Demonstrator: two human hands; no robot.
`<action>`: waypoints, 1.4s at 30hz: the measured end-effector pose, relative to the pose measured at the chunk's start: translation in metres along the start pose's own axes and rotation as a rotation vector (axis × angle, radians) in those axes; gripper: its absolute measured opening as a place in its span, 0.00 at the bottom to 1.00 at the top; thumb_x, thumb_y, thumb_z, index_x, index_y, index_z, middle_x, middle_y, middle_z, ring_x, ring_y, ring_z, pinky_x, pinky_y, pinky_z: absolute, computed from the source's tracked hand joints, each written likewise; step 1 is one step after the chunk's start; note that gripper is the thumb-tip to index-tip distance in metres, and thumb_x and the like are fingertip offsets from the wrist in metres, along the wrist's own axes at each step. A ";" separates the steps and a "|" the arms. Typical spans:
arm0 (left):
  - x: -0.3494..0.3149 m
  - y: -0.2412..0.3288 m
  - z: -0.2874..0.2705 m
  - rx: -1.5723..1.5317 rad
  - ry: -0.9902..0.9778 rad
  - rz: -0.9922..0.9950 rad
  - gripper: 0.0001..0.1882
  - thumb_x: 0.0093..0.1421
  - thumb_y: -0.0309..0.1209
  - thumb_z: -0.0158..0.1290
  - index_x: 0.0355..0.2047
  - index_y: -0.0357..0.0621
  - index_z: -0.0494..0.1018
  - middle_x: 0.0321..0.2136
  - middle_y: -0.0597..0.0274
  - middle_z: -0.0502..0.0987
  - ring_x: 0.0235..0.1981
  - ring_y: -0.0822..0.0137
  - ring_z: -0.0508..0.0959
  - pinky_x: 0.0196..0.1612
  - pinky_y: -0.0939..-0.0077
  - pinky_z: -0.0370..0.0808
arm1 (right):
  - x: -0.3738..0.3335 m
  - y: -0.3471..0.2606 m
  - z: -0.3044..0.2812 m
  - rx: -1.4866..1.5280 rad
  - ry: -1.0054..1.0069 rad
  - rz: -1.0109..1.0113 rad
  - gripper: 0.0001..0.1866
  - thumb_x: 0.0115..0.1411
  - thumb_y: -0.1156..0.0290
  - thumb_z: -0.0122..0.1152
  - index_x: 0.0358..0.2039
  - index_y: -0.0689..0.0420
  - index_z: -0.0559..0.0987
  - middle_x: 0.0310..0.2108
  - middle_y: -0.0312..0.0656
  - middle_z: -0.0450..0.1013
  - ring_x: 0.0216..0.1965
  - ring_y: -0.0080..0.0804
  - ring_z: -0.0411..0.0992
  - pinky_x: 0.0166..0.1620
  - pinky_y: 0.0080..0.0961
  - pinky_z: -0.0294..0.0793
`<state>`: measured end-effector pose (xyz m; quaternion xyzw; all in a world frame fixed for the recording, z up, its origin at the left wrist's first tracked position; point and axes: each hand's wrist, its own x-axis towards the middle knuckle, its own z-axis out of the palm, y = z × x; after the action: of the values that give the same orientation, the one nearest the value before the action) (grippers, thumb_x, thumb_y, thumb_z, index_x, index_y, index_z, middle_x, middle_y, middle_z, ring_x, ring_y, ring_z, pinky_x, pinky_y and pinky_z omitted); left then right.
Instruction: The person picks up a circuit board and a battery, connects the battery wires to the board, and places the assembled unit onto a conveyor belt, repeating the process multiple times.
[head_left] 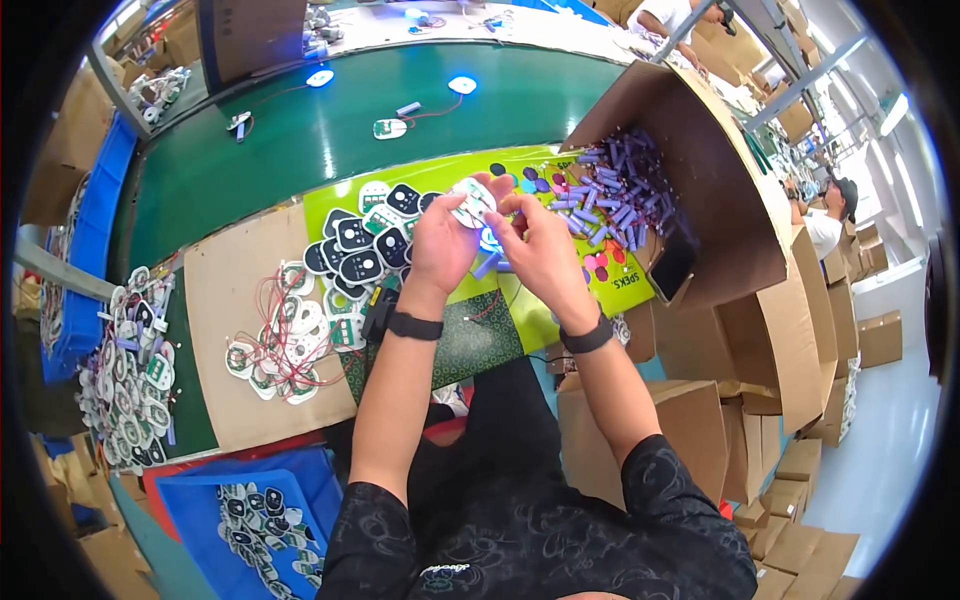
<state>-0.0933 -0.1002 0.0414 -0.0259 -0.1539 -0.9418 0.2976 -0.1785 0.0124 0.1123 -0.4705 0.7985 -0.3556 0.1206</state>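
Observation:
Over the middle of the bench, my left hand point(445, 240) is closed on a small white circuit board point(472, 205), tilted up. My right hand point(538, 250) meets it from the right, thumb and forefinger pinched at the board's edge; any wire between them is too small to make out. Just below the board, a blue light point(490, 240) glows between my hands. A purple cylindrical battery point(487, 265) shows beneath, close to my right hand. Left of my left hand lies a heap of black-faced and white oval panels point(362, 266).
Purple batteries point(625, 190) spill from an open cardboard box point(735, 200) at right, beside a phone point(673, 262). Red-wired white boards point(300, 335) lie on cardboard at left. Lit assemblies point(462, 86) rest on the green belt point(270, 170). A blue bin point(190, 510) stands below left.

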 end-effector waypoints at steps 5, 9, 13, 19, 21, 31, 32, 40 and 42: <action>0.000 0.000 0.002 -0.015 -0.132 -0.049 0.26 0.74 0.38 0.40 0.63 0.29 0.60 0.50 0.49 0.75 0.54 0.57 0.74 0.63 0.59 0.66 | 0.011 0.038 0.025 0.449 0.102 -0.162 0.11 0.65 0.68 0.63 0.34 0.64 0.79 0.24 0.28 0.71 0.26 0.13 0.63 0.29 0.17 0.64; 0.000 0.002 -0.022 0.008 -0.163 -0.019 0.25 0.74 0.43 0.42 0.57 0.31 0.65 0.49 0.48 0.75 0.54 0.56 0.74 0.61 0.60 0.69 | 0.001 0.014 0.019 0.491 -0.023 0.027 0.15 0.64 0.62 0.65 0.31 0.62 0.80 0.21 0.25 0.68 0.25 0.11 0.62 0.28 0.18 0.61; 0.002 -0.006 -0.014 0.098 0.081 -0.006 0.24 0.73 0.49 0.43 0.45 0.36 0.69 0.43 0.47 0.78 0.49 0.52 0.79 0.55 0.59 0.76 | -0.004 0.017 0.019 0.276 -0.012 -0.030 0.10 0.63 0.65 0.65 0.33 0.60 0.82 0.22 0.32 0.71 0.25 0.18 0.67 0.28 0.20 0.66; 0.003 -0.005 -0.011 0.314 0.299 0.083 0.27 0.73 0.53 0.40 0.42 0.38 0.72 0.39 0.49 0.79 0.41 0.57 0.82 0.44 0.66 0.81 | 0.005 0.020 0.033 0.214 0.344 -0.463 0.08 0.62 0.72 0.63 0.28 0.63 0.79 0.42 0.41 0.76 0.30 0.28 0.75 0.30 0.23 0.75; 0.003 -0.006 -0.004 0.389 0.317 0.068 0.29 0.73 0.55 0.39 0.42 0.38 0.73 0.38 0.51 0.80 0.39 0.61 0.82 0.40 0.69 0.81 | 0.006 0.022 0.038 0.446 0.199 -0.277 0.08 0.62 0.72 0.62 0.29 0.63 0.80 0.39 0.42 0.76 0.32 0.28 0.76 0.32 0.25 0.76; 0.002 -0.013 -0.023 0.172 0.137 -0.038 0.30 0.72 0.57 0.37 0.37 0.41 0.73 0.30 0.65 0.76 0.25 0.73 0.75 0.23 0.79 0.72 | 0.008 0.010 0.062 1.182 0.091 0.186 0.15 0.74 0.62 0.47 0.33 0.58 0.74 0.29 0.36 0.77 0.17 0.14 0.63 0.20 0.13 0.61; 0.004 -0.017 -0.015 0.225 0.399 0.069 0.28 0.72 0.56 0.38 0.36 0.43 0.73 0.30 0.66 0.76 0.24 0.73 0.75 0.23 0.80 0.71 | 0.011 0.010 0.067 1.191 0.117 0.189 0.17 0.74 0.60 0.46 0.34 0.58 0.74 0.27 0.35 0.76 0.17 0.13 0.60 0.21 0.14 0.60; 0.005 -0.016 -0.004 0.204 0.529 0.107 0.29 0.72 0.58 0.38 0.39 0.41 0.68 0.36 0.49 0.80 0.33 0.63 0.80 0.39 0.73 0.79 | 0.003 0.007 0.098 1.046 0.258 0.078 0.18 0.74 0.63 0.48 0.27 0.58 0.69 0.31 0.35 0.69 0.29 0.15 0.63 0.33 0.17 0.66; 0.004 -0.011 -0.010 0.117 0.468 0.114 0.30 0.71 0.59 0.38 0.39 0.41 0.68 0.36 0.49 0.80 0.33 0.62 0.80 0.39 0.73 0.79 | -0.006 -0.006 0.082 1.015 0.210 0.013 0.16 0.73 0.65 0.50 0.28 0.59 0.71 0.35 0.36 0.70 0.29 0.16 0.64 0.34 0.17 0.67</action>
<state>-0.1021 -0.0967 0.0290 0.2017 -0.1334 -0.8934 0.3786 -0.1283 -0.0219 0.0570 -0.3098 0.5362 -0.7427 0.2549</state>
